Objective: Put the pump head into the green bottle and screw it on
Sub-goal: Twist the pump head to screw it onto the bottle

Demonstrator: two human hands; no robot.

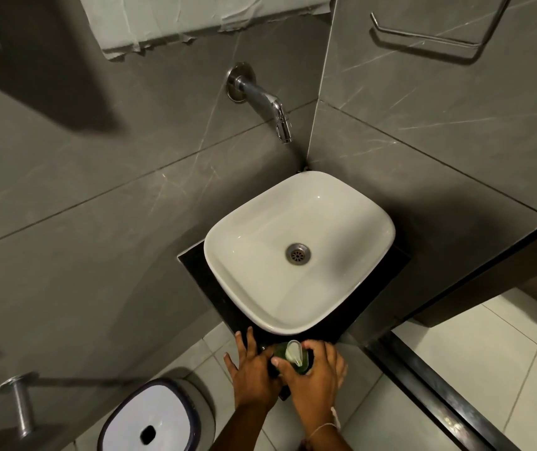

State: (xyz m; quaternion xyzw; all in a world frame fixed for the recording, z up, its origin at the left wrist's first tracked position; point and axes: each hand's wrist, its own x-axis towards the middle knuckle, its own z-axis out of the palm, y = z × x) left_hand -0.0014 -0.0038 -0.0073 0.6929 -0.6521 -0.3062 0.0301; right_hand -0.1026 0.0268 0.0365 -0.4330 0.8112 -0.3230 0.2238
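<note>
The green bottle (pixel 280 352) stands on the black counter's front corner, just below the basin, and only its shoulder shows between my fingers. The white pump head (pixel 294 352) sits on top of the bottle, nozzle pointing towards me. My right hand (pixel 312 375) curls around the bottle top, with thumb and fingers on either side of the pump. My left hand (pixel 251 369) lies against the bottle's left side, fingers spread towards the counter edge. The bottle's lower body is hidden by both hands.
A white square basin (pixel 260 222) with a metal drain sits on a black counter (pixel 208 288) in a tiled corner. A chrome tap (pixel 270 105) juts from the wall above. A white-lidded bin (pixel 149 418) stands on the floor at lower left, near a metal holder (pixel 21 405).
</note>
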